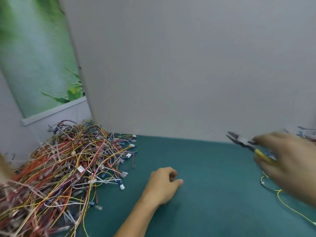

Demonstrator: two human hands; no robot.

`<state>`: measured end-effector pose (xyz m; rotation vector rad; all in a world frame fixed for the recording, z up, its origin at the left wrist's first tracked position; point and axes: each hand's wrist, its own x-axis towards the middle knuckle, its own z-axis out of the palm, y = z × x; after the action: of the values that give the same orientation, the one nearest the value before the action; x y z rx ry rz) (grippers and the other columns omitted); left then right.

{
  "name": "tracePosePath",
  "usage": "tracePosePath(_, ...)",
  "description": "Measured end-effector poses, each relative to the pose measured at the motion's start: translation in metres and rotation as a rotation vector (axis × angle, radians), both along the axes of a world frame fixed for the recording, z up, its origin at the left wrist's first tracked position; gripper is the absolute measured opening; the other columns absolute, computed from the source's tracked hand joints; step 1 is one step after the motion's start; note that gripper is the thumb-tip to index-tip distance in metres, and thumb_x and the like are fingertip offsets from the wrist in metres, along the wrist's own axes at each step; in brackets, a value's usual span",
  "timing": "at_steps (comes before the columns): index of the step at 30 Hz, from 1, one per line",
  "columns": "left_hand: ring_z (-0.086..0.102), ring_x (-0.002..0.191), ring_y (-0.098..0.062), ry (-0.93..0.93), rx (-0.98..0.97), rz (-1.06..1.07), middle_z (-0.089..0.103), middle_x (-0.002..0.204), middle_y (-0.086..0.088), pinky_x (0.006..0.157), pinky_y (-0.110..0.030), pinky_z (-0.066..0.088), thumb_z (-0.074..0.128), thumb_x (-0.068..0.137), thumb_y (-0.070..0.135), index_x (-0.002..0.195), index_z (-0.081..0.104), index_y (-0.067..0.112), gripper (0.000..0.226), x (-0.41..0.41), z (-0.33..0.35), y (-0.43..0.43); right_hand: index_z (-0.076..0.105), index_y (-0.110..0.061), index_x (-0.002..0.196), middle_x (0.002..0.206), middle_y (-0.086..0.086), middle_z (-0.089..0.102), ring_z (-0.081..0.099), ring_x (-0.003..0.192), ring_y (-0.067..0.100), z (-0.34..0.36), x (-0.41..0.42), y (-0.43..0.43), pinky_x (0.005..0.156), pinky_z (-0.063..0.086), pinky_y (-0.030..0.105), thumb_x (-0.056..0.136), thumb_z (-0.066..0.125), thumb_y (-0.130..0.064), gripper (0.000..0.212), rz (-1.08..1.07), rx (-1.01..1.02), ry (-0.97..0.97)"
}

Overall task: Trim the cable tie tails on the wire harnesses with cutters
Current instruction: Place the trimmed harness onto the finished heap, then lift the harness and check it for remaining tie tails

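Over the right back part of the teal tabletop (213, 185), close to its back edge: right hand (289, 161), smeared by motion blur, fingers wrapped round the yellow handles of the cutters (246, 144). Dark jaws pointing up and left toward the grey partition (188, 65), too blurred to tell whether parted or closed. Nearer the front, about midway along the tabletop: left hand (164, 183), resting back-up on the surface, fingers loosely curled under, thumb stretched to the right, nothing visible in its grasp. Heaped along the left edge and into the back left corner: a big tangled pile of wire harnesses (59, 168), red, yellow, white and dark leads, with small white connectors (122, 186) and pale cable ties (102, 181) among them. A few loose ends spilling rightward toward the left hand, but apart from it. Near the right edge, below the right hand: a single yellow-wired harness (280, 194) lying loose on the surface and trailing toward the front right corner; contact with the hand impossible to judge through the blur. At the far right of the back edge, cut off by the frame: a few more harnesses (307, 132), blurred. Behind the pile, left of the partition: a green leaf-patterned hanging (34, 57) with a pale bar along its bottom.
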<state>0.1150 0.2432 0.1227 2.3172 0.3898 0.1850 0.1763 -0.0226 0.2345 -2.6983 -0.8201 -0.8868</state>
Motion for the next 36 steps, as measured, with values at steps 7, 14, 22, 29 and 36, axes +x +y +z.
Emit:
tracePosePath(7, 0.059, 0.105, -0.014, -0.044, 0.254, 0.096, 0.066, 0.109, 0.007, 0.093, -0.029, 0.047, 0.059, 0.090, 0.040, 0.114, 0.064, 0.023, 0.030, -0.003, 0.022, 0.036, 0.069, -0.026, 0.097, 0.086, -0.001, 0.064, 0.065, 0.082, 0.029, -0.099, -0.052, 0.051, 0.065, 0.044, 0.038, 0.062, 0.081, -0.039, 0.039, -0.147, -0.191, 0.476)
tracePosePath(14, 0.063, 0.098, -0.023, -0.075, 0.500, 0.270, 0.070, 0.105, -0.002, 0.084, -0.036, 0.051, 0.051, 0.095, 0.026, 0.107, 0.066, 0.019, 0.021, 0.006, 0.040, 0.090, 0.065, -0.008, 0.058, 0.052, 0.005, 0.030, 0.043, 0.037, 0.027, -0.133, -0.052, 0.046, 0.042, 0.036, 0.029, 0.073, 0.033, -0.035, 0.044, -0.127, 0.102, 0.175)
tracePosePath(22, 0.061, 0.100, -0.028, -0.070, 0.578, 0.321, 0.065, 0.112, -0.010, 0.085, -0.038, 0.052, 0.054, 0.085, -0.003, 0.115, 0.063, 0.013, 0.035, 0.021, 0.041, 0.148, 0.064, -0.005, 0.056, 0.056, 0.003, 0.024, 0.031, 0.041, 0.018, -0.148, -0.041, 0.050, 0.044, 0.037, 0.027, 0.075, 0.034, -0.031, 0.044, -0.102, 0.256, -0.018)
tracePosePath(29, 0.060, 0.091, -0.027, 0.143, 0.723, 0.329, 0.063, 0.104, -0.011, 0.073, -0.037, 0.051, 0.052, 0.086, -0.003, 0.110, 0.054, 0.010, 0.028, 0.024, 0.027, 0.174, 0.065, -0.007, 0.059, 0.048, 0.011, 0.042, 0.044, 0.038, 0.025, -0.161, -0.035, 0.048, 0.042, 0.036, 0.029, 0.089, 0.019, -0.039, 0.064, -0.083, 0.206, -0.008)
tracePosePath(36, 0.064, 0.091, -0.025, 0.413, 0.891, 0.254, 0.068, 0.098, -0.005, 0.074, -0.035, 0.051, 0.060, 0.087, 0.013, 0.104, 0.065, 0.015, 0.018, 0.025, 0.027, 0.167, 0.066, -0.009, 0.059, 0.048, 0.011, 0.043, 0.046, 0.037, 0.028, -0.157, -0.037, 0.047, 0.039, 0.035, 0.030, 0.069, 0.037, -0.033, 0.039, -0.113, 0.120, 0.056)
